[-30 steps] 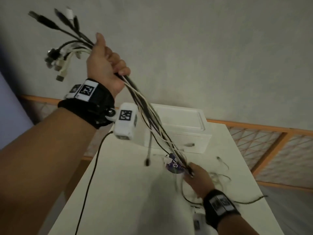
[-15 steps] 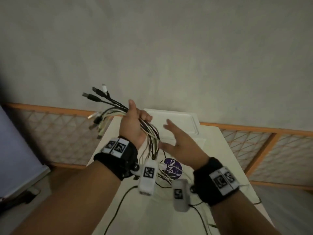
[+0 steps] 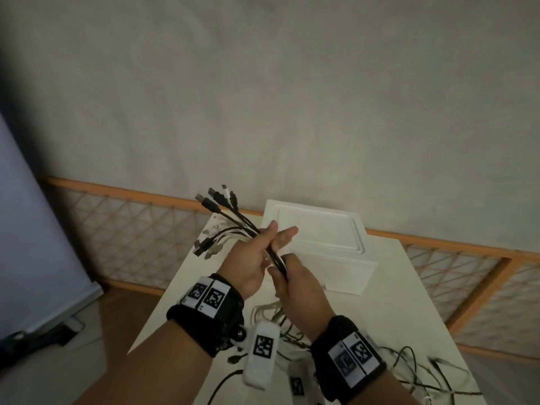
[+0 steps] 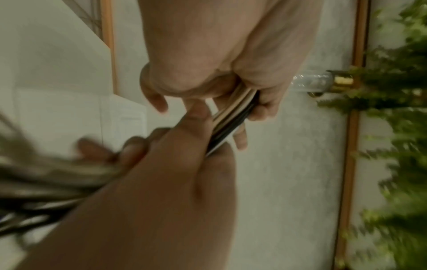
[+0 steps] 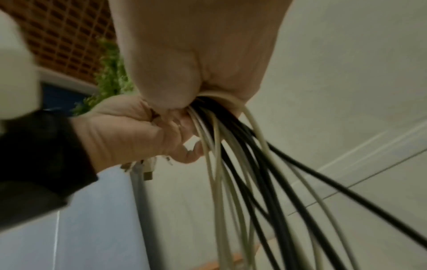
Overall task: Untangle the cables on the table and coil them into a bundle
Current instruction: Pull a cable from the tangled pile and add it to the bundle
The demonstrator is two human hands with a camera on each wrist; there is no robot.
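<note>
Nearest the camera, loose black and white cable tails (image 3: 415, 372) are seen sprawled on the white counter (image 3: 388, 314), w/ more slack hanging from the hands down to it. Just above, the right hand (image 3: 301, 290) is clamped round the cable bundle (image 3: 276, 260), fingers curled on the strands directly below the left hand (image 3: 254, 258); the two grips are touching or nearly so. The left hand is closed on the same bundle by thumb and palm, though some fingers are seen stretched out in the head view, wrapped in the left wrist view. The bundle's long axis runs up and away to the left, from the right grip through the left one, and the plug ends (image 3: 217, 200) fan out beyond the left hand. So the free length lies below and toward the person, on the right-hand side; the right hand is judged better placed to draw slack up for a 1st loop, approx. w/ the left as anchor. Behind the hands, a white box (image 3: 336, 258) sits w/ its lid on; contents can't be told. Coiling looks not yet begun.
</note>
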